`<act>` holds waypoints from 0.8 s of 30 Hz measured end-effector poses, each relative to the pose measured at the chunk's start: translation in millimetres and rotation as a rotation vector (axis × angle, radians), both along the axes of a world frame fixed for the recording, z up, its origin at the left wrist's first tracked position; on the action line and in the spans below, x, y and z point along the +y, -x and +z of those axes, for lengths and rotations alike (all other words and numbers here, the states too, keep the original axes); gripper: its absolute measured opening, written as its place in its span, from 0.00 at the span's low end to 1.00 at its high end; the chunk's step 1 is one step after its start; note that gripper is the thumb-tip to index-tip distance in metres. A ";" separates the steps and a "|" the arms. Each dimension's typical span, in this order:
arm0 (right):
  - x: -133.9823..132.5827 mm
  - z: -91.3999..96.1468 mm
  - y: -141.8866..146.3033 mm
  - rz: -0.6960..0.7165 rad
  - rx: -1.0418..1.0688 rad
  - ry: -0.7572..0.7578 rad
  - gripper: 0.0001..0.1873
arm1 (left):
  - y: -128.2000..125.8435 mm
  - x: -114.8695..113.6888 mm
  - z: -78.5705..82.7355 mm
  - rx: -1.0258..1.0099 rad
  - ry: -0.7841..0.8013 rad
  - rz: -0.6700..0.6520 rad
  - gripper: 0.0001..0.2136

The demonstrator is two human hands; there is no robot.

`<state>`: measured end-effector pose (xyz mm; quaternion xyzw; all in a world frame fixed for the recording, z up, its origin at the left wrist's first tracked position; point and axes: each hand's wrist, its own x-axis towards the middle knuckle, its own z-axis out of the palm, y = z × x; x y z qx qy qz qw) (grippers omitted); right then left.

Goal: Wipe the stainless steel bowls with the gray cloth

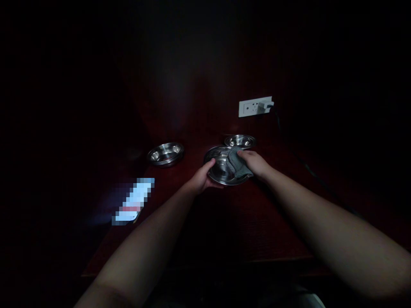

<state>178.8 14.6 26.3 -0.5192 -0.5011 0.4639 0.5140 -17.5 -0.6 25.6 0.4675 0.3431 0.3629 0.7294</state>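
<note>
My left hand (204, 177) grips the near left rim of a shiny metal bowl (221, 167), its thumb over the edge and its fingers underneath. The bowl is held tilted above the dark red table. In my right hand (255, 162) is a grey-green cloth (238, 163), pressed against the bowl's right inner side. The cloth hides that part of the bowl and most of my right fingertips. Just behind, another metal bowl (240, 141) sits on the table. Farther left stands a stack of metal bowls (165, 155).
A bright, pixelated screen (135, 201) lies at the table's left side. On the back wall is a white socket plate (252, 108) with a plug (266, 105) in it, and a dark cable runs down to the right. The table's front edge (250, 262) shows dimly; the surroundings are very dark.
</note>
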 end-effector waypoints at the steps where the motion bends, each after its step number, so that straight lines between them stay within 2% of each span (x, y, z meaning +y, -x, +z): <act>1: 0.8 -1.0 0.2 0.007 -0.021 -0.010 0.12 | -0.9 1.1 -0.3 -0.023 0.007 0.010 0.26; 6: 4.2 -6.1 0.6 0.009 -0.215 -0.062 0.14 | -7.2 4.7 -4.4 -0.105 0.028 0.093 0.29; 11: 5.5 -9.3 0.7 0.008 -0.381 -0.089 0.17 | -17.7 2.3 -6.7 -0.091 -0.114 0.403 0.34; 13: 5.2 -9.7 1.1 0.026 -0.411 -0.086 0.17 | -19.9 2.2 -5.9 -0.099 -0.179 0.476 0.33; 15: 4.7 -9.8 1.4 0.042 -0.417 -0.086 0.17 | -20.0 3.0 -5.0 -0.118 -0.201 0.482 0.32; 21: 1.4 -8.3 2.7 0.055 -0.335 -0.057 0.14 | -16.1 6.7 -7.4 -0.143 -0.071 0.315 0.31; 24: -0.9 -6.9 4.1 0.064 -0.309 -0.062 0.15 | -15.9 7.9 -9.1 -0.165 -0.087 0.314 0.32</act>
